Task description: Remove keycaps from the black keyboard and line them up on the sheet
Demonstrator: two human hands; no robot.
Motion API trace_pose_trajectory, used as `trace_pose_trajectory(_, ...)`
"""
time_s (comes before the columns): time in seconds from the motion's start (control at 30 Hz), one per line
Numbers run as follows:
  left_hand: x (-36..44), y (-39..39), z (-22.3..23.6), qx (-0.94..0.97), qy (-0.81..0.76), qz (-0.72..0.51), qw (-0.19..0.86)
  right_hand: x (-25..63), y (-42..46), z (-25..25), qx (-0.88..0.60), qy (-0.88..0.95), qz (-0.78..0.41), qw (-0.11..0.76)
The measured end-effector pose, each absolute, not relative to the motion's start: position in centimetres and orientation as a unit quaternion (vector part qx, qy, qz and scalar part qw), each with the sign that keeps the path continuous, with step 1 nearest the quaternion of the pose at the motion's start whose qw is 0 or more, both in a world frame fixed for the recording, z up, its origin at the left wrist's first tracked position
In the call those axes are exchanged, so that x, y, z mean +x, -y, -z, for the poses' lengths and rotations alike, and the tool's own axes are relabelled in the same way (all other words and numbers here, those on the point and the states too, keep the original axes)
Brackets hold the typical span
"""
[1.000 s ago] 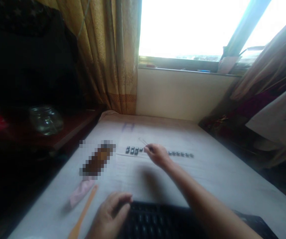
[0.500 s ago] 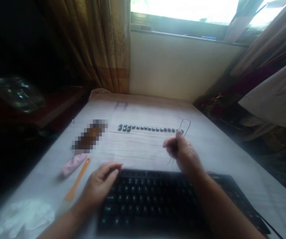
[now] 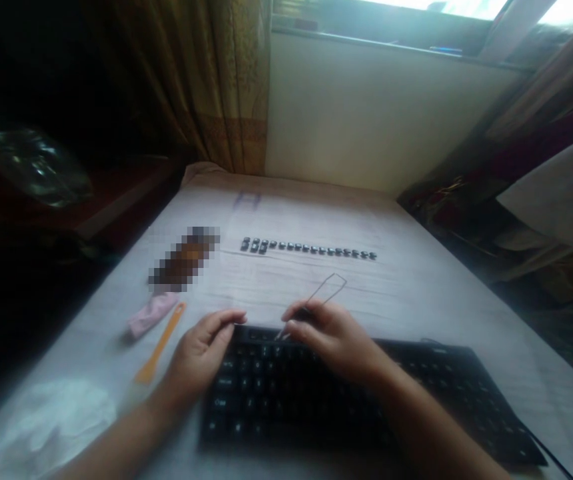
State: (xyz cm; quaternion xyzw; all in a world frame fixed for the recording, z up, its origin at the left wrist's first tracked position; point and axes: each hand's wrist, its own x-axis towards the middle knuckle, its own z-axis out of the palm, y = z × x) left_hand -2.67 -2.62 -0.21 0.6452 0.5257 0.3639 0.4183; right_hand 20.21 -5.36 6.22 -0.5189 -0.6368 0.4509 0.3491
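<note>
Back from the right end of the row of small black keycaps (image 3: 314, 249), the right hand (image 3: 334, 337) is now over the keyboard (image 3: 296, 400). An orange scraper (image 3: 161, 343) lies at lower left; beside it the left hand (image 3: 199, 357) bends loosely at the keyboard's upper left corner, though I can't tell if it grips. The keycaps sit mid-frame, above the keyboard, which spans bottom centre to lower right, where the right hand pinches a looped wire tool (image 3: 321, 286).
</note>
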Motion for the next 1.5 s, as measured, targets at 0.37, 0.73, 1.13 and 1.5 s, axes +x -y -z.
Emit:
trace_pose_trajectory(0.37, -2.7, 2.6, 0.3, 0.669, -0.514, -0.358, 0.399, 18.7, 5.6, -5.2, -0.466, 0.763, -0.292, 0.338)
trace_pose_trajectory(0.73, -2.5, 2.6, 0.3, 0.689, -0.509, -0.356, 0.373, 17.4, 5.5, -4.9, -0.456, 0.821, -0.246, 0.241)
trace_pose_trajectory(1.13, -2.2, 3.0, 0.3, 0.748, -0.472, -0.357, 0.300, 17.6, 6.5, -2.8, -0.456, 0.791, -0.197, 0.357)
trace_pose_trajectory(1.5, -2.2, 3.1, -0.1, 0.768, -0.454, -0.363, 0.270, 17.9, 6.2, -3.9, -0.496, 0.562, -0.371, 0.548)
